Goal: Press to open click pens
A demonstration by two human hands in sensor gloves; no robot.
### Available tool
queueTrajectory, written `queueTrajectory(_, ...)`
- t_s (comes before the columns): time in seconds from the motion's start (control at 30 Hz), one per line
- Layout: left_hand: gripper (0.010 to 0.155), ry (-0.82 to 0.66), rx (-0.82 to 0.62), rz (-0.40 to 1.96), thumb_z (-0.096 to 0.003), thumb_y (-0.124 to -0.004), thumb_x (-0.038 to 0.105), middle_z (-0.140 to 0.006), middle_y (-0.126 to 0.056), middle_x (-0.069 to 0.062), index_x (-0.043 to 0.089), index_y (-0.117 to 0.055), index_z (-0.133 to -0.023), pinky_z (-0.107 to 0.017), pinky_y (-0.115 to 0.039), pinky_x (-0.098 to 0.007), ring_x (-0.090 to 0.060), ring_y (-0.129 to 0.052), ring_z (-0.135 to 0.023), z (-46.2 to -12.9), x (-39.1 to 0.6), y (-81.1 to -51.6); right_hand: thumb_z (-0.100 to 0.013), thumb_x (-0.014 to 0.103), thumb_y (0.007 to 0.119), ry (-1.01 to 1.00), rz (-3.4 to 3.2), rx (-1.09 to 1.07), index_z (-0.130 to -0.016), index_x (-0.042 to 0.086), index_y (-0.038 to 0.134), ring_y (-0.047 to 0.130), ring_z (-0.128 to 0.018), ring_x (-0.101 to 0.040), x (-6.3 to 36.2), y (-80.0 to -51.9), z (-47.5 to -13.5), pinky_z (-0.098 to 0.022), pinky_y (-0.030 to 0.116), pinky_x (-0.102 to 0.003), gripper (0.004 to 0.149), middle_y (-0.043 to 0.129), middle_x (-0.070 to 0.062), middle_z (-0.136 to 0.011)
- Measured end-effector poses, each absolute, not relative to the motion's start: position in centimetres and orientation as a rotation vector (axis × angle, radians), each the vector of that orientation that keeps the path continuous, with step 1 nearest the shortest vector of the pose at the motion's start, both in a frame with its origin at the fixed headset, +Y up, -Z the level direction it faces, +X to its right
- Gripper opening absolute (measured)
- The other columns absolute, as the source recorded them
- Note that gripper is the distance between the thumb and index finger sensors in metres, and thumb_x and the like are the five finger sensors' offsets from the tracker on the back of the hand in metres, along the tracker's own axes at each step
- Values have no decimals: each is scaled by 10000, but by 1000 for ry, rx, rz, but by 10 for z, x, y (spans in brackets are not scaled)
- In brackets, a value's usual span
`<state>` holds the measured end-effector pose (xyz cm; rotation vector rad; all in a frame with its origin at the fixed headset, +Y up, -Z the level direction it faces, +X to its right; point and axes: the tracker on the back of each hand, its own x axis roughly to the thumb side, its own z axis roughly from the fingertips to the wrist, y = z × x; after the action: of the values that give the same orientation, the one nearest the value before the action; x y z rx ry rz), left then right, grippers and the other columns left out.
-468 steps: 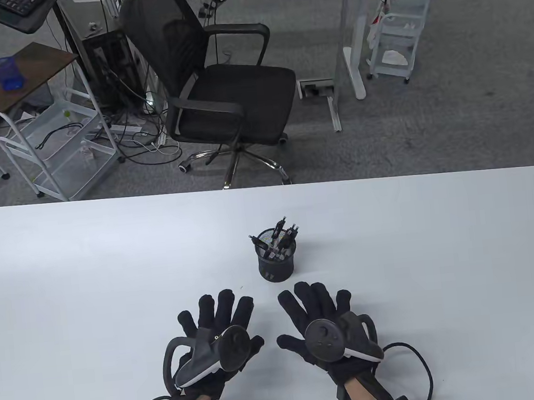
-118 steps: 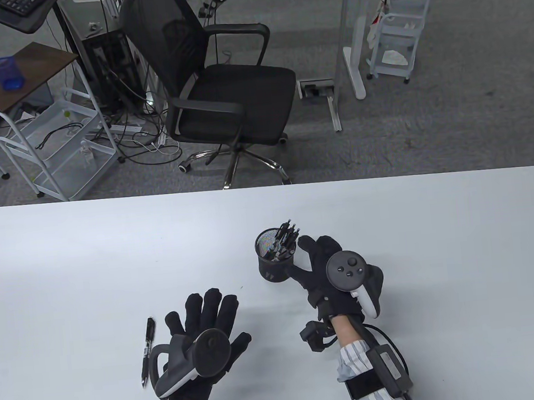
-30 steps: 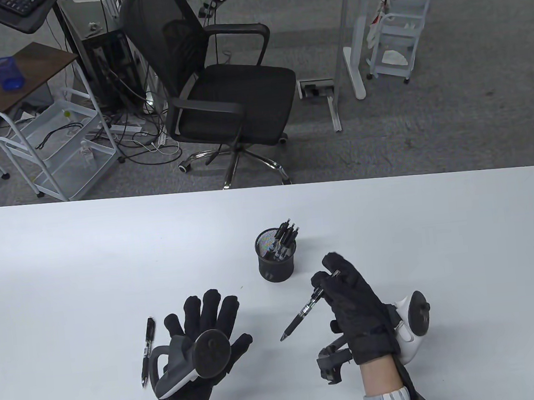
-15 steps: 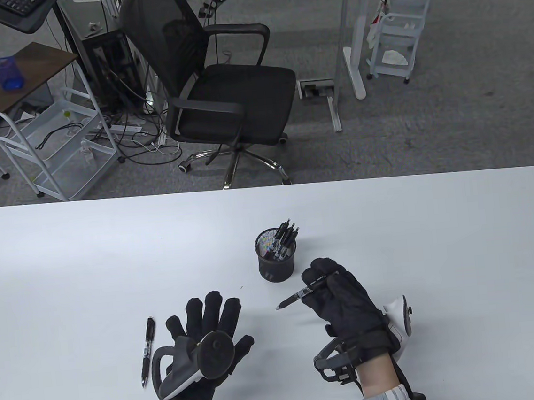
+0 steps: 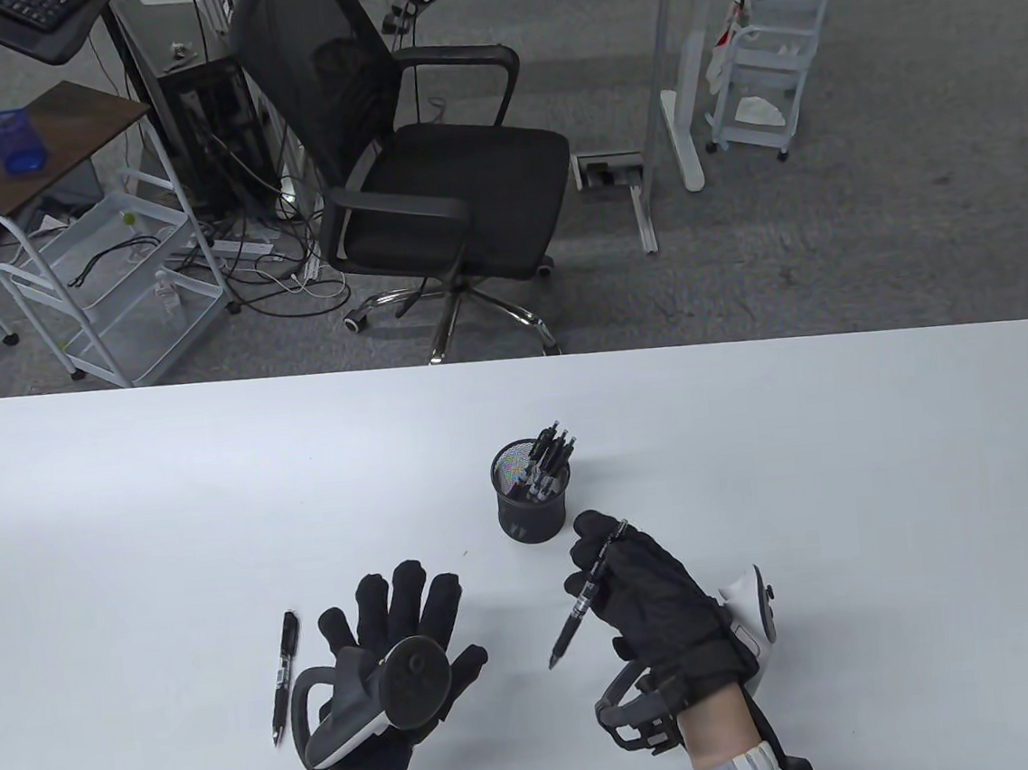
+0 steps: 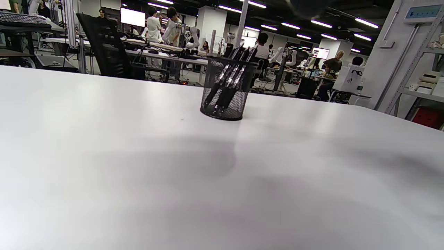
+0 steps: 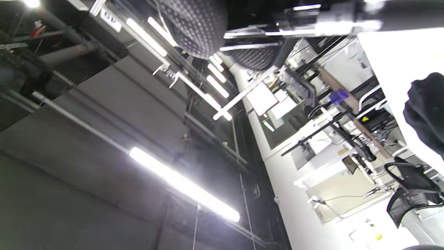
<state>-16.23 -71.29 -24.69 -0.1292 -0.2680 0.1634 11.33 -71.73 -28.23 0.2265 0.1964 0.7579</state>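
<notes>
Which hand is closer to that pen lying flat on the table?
Left. The left hand rests flat just beside the lying pen; the right hand is far across, holding another pen.

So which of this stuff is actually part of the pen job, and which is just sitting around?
Part of the job:
- pen in the right hand
- right hand
- mesh pen cup with more pens
- pen on the table
- left hand

Just lying about:
- office chair
- blue cup
- white carts
</notes>
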Motion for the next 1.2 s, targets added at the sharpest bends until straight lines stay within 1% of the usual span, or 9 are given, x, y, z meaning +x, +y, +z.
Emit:
queueTrajectory(0.1,736,-269,-129,163,-699,-528,611,-1326,-140,-203,249,-242,-1272,-708,-199,-836,-611,-198,-1160,-247,-162,-713,-676,214,690,205,754,310,-1102,121,623,471,-982,-700,112,-714,-281,-631,388,-791,441,264,-453,-1183)
queueTrajectory(0.23,735,-270,-134,158,-699,-525,611,-1326,-140,-203,255,-233,-1271,-707,-198,-837,-610,-199,-1161,-247,-161,-714,-684,169,621,198,785,298,-1157,60,464,808,-934,-426,109,-716,-282,-631,437,-814,510,704,-247,-1086)
queueTrajectory(0.3,734,-270,-136,156,-699,-525,611,-1326,-139,-204,255,-234,-1272,-705,-197,-838,-613,-197,-1161,-247,-161,-714,-655,105,649,215,761,277,-1133,-72,408,815,-869,-378,106,-715,-282,-647,446,-794,563,681,-242,-1030)
queueTrajectory(0.43,736,-270,-135,154,-700,-524,611,-1325,-140,-203,251,-235,-1273,-705,-198,-839,-613,-198,-1161,-246,-161,-713,-653,83,605,157,815,261,-1120,-80,410,804,-851,-397,104,-717,-280,-630,542,-798,532,663,-256,-1019)
queueTrajectory(0.5,734,-271,-136,156,-699,-524,612,-1326,-140,-204,255,-236,-1272,-705,-199,-839,-612,-199,-1161,-246,-161,-713,-652,80,568,128,812,231,-1119,-86,370,804,-810,-401,104,-717,-279,-633,689,-709,533,631,-273,-1008)
queueTrajectory(0.6,734,-273,-140,156,-698,-523,612,-1326,-142,-204,254,-239,-1273,-705,-198,-839,-613,-200,-1160,-246,-160,-714,-671,159,480,158,783,256,-1118,-43,288,770,-738,-272,102,-722,-277,-662,694,-534,527,576,-217,-993)
queueTrajectory(0.7,731,-276,-147,159,-699,-522,612,-1327,-143,-204,257,-240,-1272,-703,-198,-840,-614,-199,-1160,-246,-160,-714,-734,432,400,270,674,249,-1069,38,426,782,-615,-183,99,-732,-276,-610,722,-445,518,665,-148,-886)
queueTrajectory(0.8,733,-278,-149,160,-699,-520,612,-1326,-146,-203,253,-239,-1273,-703,-197,-840,-613,-202,-1161,-246,-160,-714,-703,557,340,303,638,206,-905,137,626,831,-419,-69,96,-735,-273,-469,811,-325,547,807,-29,-689)
queueTrajectory(1.2,730,-279,-154,159,-700,-520,610,-1327,-147,-206,253,-242,-1273,-702,-198,-841,-613,-203,-1161,-246,-159,-714,-691,497,270,297,621,238,-792,178,680,824,-331,-43,96,-734,-272,-402,833,-295,529,833,20,-584)
